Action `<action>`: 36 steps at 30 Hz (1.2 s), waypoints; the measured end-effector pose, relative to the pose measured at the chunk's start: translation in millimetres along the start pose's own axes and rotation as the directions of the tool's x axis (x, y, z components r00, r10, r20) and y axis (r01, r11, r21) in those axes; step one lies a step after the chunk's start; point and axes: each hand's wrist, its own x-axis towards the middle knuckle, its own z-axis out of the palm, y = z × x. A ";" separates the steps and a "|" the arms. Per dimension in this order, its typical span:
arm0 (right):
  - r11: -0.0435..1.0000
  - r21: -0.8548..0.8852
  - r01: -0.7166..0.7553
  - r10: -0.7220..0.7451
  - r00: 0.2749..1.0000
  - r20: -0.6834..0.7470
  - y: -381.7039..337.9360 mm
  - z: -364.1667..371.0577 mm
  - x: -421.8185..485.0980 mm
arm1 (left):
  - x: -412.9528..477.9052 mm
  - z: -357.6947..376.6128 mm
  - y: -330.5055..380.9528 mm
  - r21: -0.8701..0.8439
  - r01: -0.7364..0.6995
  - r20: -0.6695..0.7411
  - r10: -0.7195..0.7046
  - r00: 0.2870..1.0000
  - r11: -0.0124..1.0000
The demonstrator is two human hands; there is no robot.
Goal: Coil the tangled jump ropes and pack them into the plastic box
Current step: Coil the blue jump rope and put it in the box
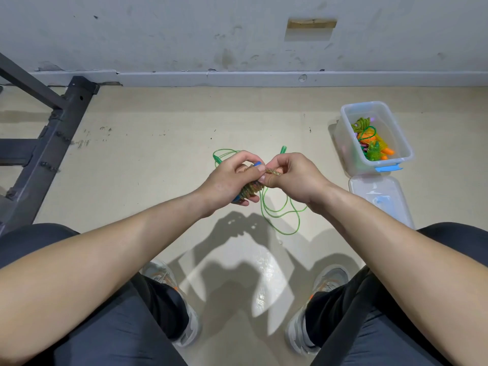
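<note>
My left hand [232,180] grips a coiled bundle of yellowish jump rope [250,187] wound round blue handles, one blue tip showing by the thumb. My right hand [293,178] pinches the loose end of that rope [273,171] just beside the bundle. A green jump rope [277,215] lies loose on the floor under my hands, with its green handle [283,149] sticking out behind my right hand. The clear plastic box [380,109] stands open to the right and holds coiled green and orange ropes [369,141].
The box's clear lid [380,199] lies on the floor in front of the box. A dark metal frame [52,128] stands at the left against the wall. My knees and shoes fill the bottom of the view.
</note>
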 end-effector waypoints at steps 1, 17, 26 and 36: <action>1.000 -0.026 -0.001 0.001 1.000 0.008 -0.5 0.0 -0.4 | -0.3 1.5 -1.8 0.002 -0.008 -0.019 0.008 1.000 1.000; 0.945 -0.288 0.156 -0.188 0.979 -0.084 -11.0 5.7 -3.9 | 5.0 6.5 -10.6 0.050 -0.058 -0.170 0.066 0.983 0.997; 0.965 -0.219 0.147 -0.176 0.977 -0.121 -9.5 7.3 -0.6 | 4.1 7.1 -9.1 0.030 -0.072 -0.192 0.076 0.978 0.997; 0.903 -0.395 0.170 -0.233 0.965 -0.117 -15.5 7.4 -4.7 | 4.3 9.2 -10.4 0.043 -0.033 -0.198 0.041 0.979 0.999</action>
